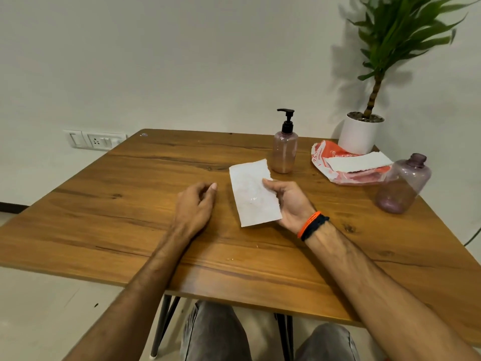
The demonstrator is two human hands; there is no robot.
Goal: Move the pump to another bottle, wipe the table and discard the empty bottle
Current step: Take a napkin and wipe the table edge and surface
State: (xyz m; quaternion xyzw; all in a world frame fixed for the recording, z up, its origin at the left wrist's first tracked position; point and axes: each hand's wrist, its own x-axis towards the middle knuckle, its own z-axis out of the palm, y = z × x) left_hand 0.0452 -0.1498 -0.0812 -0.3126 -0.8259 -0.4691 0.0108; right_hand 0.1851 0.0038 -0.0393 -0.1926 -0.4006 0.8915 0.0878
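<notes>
left hand [195, 204]: rests on the table [104, 204], fingers [212, 187] loosely curled, holding nothing; sits just left of the tissue, not touching it.
tissue [251, 195]: white sheet, long axis runs away from the person, far end tipped slightly left; near end hangs toward the table edge. Looks lifted off the table on its right side, can't tell whether the left edge touches wood.
right hand [291, 204]: palm up, thumb on top of the sheet's right edge, the other fingers out of sight under it. Grip is on the long side, about mid-length.
key relation: the sheet spreads left from the right fingers, so the bare wood between the two hands is directly under and left of it. The right hand has it already; the left is free to steady things.
pump bottle [285, 149]: upright, just beyond the right fingers, near the sheet's far corner; pump [286, 118] seated, nozzle points left. Pump swap looks done.
empty bottle [404, 185]: well right of the right fingers, no cap, leaning, open neck pointing up and right; long axis tilted. Not discarded yet.
tissue pack [346, 165]: between the two bottles, farther back.
step: wipe next, my read; lay the sheet flat, sweep left.
</notes>
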